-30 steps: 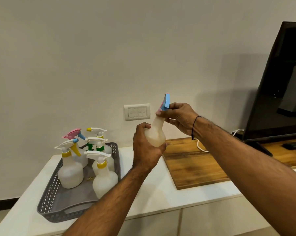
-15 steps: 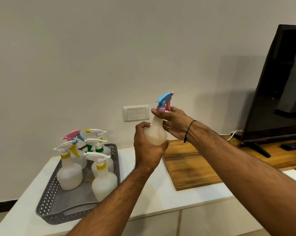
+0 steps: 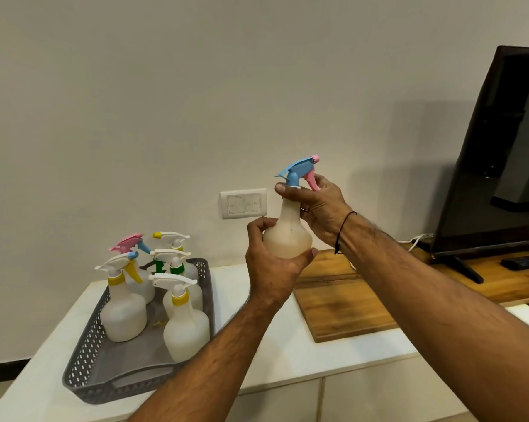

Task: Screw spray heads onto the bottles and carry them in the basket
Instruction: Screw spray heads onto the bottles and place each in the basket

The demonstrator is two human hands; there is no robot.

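I hold a translucent white bottle (image 3: 288,236) upright in the air above the white counter. My left hand (image 3: 271,264) wraps its round body from below. A blue spray head with a pink trigger (image 3: 299,172) sits on its neck, nozzle pointing right. My right hand (image 3: 315,205) pinches the collar at the neck just under that head. To the left, a grey perforated basket (image 3: 83,357) holds several white bottles with spray heads fitted (image 3: 123,312).
A white counter (image 3: 287,345) carries the basket and a wooden board (image 3: 342,309) to the right. A dark TV (image 3: 501,153) stands on a wooden surface at far right, with a remote (image 3: 523,261) beside its foot. A wall switch plate (image 3: 243,203) is behind the bottle.
The spray head has turned on the neck: from end-on to side-on with its nozzle pointing right. My right hand has shifted its grip around the collar. The bottle stays in my left hand.
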